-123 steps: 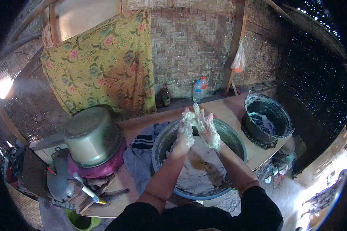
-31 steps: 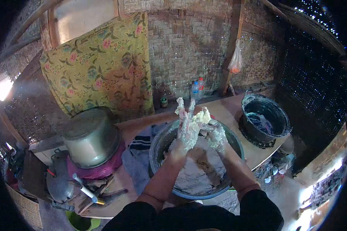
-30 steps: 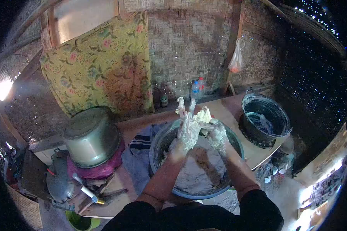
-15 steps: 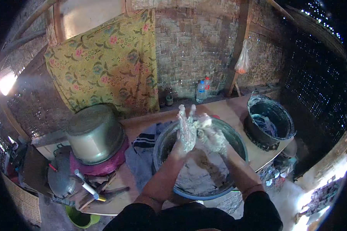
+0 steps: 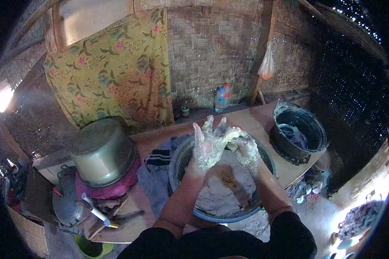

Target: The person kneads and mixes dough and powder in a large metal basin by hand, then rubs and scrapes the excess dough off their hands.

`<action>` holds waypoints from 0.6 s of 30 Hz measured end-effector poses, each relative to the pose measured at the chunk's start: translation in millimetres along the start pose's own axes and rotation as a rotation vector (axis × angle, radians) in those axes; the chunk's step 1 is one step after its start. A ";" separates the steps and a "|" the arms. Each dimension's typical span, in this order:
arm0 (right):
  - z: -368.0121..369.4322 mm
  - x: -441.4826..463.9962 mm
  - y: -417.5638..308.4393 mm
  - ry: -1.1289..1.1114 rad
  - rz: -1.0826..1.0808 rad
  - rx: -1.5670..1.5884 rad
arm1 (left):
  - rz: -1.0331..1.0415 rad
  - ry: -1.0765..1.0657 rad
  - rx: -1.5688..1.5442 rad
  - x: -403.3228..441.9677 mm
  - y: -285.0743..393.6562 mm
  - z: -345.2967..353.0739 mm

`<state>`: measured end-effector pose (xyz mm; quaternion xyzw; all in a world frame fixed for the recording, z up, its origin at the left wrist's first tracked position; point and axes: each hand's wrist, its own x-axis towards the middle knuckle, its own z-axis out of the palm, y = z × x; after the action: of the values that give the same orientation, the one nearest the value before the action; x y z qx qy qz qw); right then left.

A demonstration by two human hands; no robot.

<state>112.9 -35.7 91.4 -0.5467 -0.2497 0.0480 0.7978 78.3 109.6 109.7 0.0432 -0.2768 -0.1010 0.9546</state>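
Observation:
Both my hands are coated in pale, sticky dough above a large round basin (image 5: 269,160). My left hand (image 5: 208,149) is raised with its fingers spread apart. Close against its thumb side, my right hand (image 5: 246,150) has its fingers curled, with a lump of dough (image 5: 232,136) between the two hands. Whitish flour or dough (image 5: 222,194) fills the basin's lower part, with a brown patch in its middle.
An upturned metal pot (image 5: 100,151) rests on a pink cloth at the left, beside a grey towel (image 5: 153,179). A black bucket (image 5: 298,134) stands on the right of the table. Two bottles (image 5: 220,100) are by the wall. A hammer-like tool (image 5: 100,214) lies front left.
My left hand has turned and its fingers have spread wider. My right hand's fingers have curled at the left hand's thumb side. The camera view has shifted slightly.

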 end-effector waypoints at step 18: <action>-29.4 24.2 32.1 0.166 -0.731 -0.891 | 0.362 -0.029 1.541 -6.4 -32.5 -42.2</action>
<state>153.5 -39.4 62.9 -0.7100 -0.3551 -0.3831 0.4723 90.2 80.3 66.3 0.6452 -0.2839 0.2754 0.6537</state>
